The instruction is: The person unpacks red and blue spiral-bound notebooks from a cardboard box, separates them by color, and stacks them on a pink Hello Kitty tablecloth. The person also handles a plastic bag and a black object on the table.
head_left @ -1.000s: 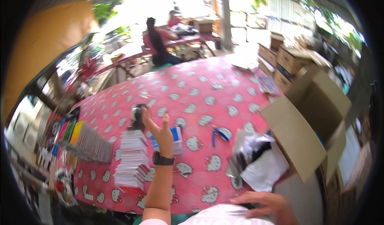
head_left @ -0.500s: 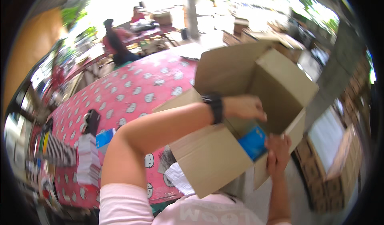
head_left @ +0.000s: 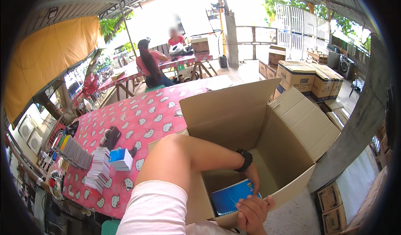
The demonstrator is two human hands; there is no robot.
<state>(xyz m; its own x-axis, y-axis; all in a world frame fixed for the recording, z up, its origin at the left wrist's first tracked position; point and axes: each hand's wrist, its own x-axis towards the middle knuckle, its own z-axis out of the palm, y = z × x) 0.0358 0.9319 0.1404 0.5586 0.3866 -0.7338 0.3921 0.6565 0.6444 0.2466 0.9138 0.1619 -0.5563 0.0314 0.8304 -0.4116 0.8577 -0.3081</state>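
While the pink table [head_left: 146, 120], covered in a cloth of white cat heads, fills the left and middle of the view, a second pink table [head_left: 194, 59] stands beyond it, with one person [head_left: 151, 66] seated on its near side and another [head_left: 176, 39] on its far side. Piled cartons [head_left: 296, 79] stand on the floor at the upper right. Nearer, at the right edge of the pink table, an open cardboard box [head_left: 286, 137] has its flaps spread outward. On the cloth at the left, a long row of books [head_left: 76, 152] stands near a pile of white-edged books [head_left: 98, 170]; just right of that sits a shorter blue-topped stack [head_left: 121, 159], with a dark case [head_left: 112, 137] behind it. The left hand [head_left: 252, 180] reaches down inside the box, fingers pointing downward against the blue notebook [head_left: 234, 194], which lies low inside, near the front wall; whether they grip it I cannot tell. The right hand [head_left: 254, 213] bends its fingers over the box's near rim, its grip likewise unclear. A black watch [head_left: 245, 160] circles the left wrist.
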